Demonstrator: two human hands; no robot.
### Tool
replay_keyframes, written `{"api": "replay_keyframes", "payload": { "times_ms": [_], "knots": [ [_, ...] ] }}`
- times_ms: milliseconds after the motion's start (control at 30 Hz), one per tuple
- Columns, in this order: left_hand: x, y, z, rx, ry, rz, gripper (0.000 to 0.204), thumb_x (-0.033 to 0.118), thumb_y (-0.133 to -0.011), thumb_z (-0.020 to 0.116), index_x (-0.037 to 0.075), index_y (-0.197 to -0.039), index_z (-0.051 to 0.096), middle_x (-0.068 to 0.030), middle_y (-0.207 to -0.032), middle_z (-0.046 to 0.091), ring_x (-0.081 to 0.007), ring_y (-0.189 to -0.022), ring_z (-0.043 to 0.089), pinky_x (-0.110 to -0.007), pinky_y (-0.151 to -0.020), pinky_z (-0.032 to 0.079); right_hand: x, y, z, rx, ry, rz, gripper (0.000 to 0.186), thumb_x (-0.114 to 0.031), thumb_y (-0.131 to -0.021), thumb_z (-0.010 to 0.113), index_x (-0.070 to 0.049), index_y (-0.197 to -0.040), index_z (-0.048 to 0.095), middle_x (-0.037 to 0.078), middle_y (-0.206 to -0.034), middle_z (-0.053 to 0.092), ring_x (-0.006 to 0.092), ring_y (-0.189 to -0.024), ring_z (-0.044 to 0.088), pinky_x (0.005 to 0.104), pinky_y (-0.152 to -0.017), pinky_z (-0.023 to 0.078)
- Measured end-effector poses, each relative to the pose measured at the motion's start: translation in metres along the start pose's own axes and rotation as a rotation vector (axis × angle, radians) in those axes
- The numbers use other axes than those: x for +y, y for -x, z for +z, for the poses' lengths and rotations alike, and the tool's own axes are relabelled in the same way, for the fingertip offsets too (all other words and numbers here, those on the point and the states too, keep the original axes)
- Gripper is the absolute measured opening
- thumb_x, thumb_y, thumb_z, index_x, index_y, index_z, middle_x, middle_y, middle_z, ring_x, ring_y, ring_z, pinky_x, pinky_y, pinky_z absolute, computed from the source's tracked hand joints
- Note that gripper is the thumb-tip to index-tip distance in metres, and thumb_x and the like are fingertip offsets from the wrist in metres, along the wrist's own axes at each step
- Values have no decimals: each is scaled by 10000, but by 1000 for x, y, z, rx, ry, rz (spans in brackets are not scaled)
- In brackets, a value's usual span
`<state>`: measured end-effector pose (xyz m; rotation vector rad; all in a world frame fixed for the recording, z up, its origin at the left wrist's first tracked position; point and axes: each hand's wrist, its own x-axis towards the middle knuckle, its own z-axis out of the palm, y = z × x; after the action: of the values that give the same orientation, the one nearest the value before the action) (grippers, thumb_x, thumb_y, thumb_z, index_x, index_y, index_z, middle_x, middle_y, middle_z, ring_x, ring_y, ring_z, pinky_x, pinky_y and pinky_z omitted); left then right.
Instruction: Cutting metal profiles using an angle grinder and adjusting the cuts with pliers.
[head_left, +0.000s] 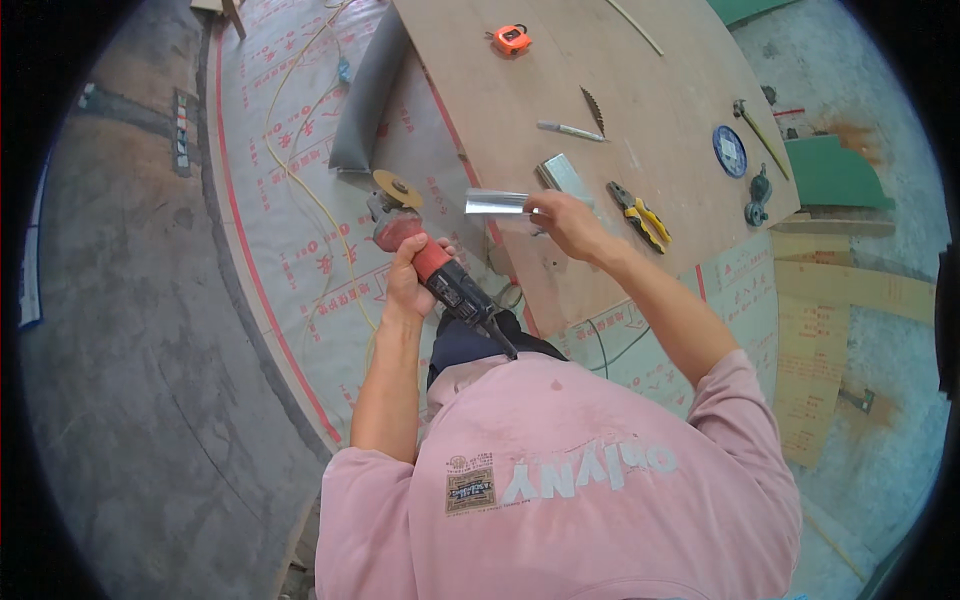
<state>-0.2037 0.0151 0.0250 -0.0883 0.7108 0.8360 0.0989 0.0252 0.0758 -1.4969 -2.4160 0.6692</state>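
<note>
My left hand [410, 283] is wrapped round the red and black body of an angle grinder [437, 272]. The grinder's tan disc [397, 189] points up and away from me, and its tail end reaches back toward my shirt. Over the near left edge of the wooden table [560, 290], my right hand [567, 222] pinches one end of a short, shiny metal channel piece [497, 203]. The channel's free end points left toward the disc, with a gap between them. Another silvery metal channel piece [565, 177] lies on the table just beyond my right hand.
Yellow-handled pliers [640, 216], a marker [572, 131], a dark serrated blade [593, 110], an orange tape measure [511, 40], a blue round roll [729, 150] and a hammer [762, 138] lie on the table. A yellow cord [300, 180] crosses the covered floor beside a grey pipe [370, 95].
</note>
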Motion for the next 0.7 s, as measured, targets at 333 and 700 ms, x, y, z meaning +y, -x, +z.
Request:
{"api": "replay_keyframes", "payload": {
  "times_ms": [333,700],
  "knots": [
    [-34,-48,0,39,20,-47,338,198,-851,744,35,-1060,535,-159,-942,669,-287,-824,688,-437,-760,604,-2,3,85,-14,-939,663,240,-216,-1044,568,1,-1083,662,5,-814,601,93,-751,515,292,-663,436],
    [-28,-71,-12,109,-128,-153,389,210,-859,725,30,-1132,513,-160,-913,678,-284,-761,696,-443,-698,610,-7,2,84,12,-802,585,296,-245,-1039,550,15,-1108,674,61,-813,626,148,-765,553,327,-711,468]
  ]
}}
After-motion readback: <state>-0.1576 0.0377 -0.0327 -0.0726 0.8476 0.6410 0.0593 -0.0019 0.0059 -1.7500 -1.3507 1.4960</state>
